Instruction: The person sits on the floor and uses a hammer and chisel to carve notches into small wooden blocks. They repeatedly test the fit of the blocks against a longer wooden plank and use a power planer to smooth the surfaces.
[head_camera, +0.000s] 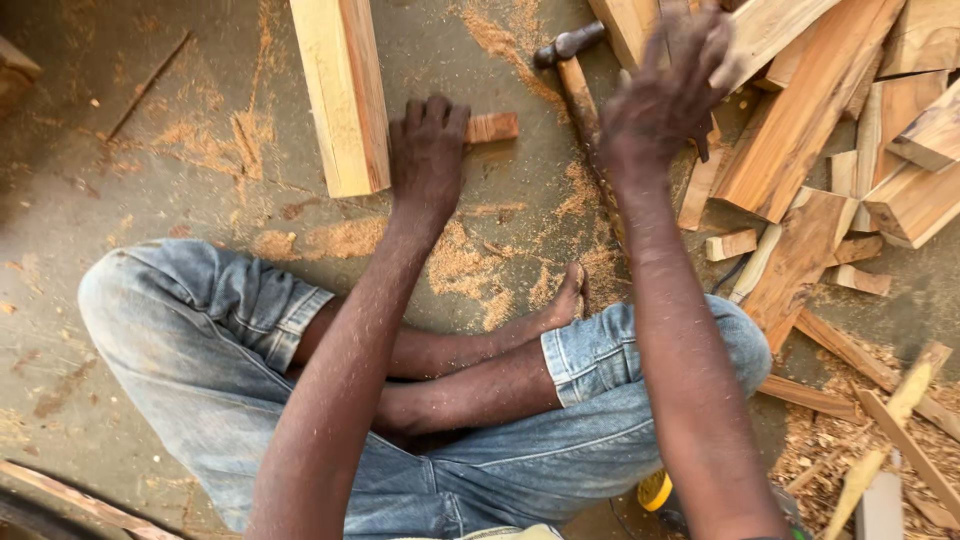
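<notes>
I sit on the floor with my legs crossed, and my left hand (428, 145) lies flat on a small wood block (492, 127). My fingers press down on its near end; they are not curled round it, so the hand is open and holds nothing. The block lies on the dusty floor (200, 200), just beside the end of a long thick beam (343, 90). I think the block is light and hard, and it will not bend. Sawdust could make it slide, so I would pinch it by its two long sides. My right hand (665, 90) is up in the air near a pile of wood scraps (820, 150). It is blurry, so I cannot tell if it holds anything. A hammer (572, 70) lies on the floor between my two hands. It looks heavy at the head.
</notes>
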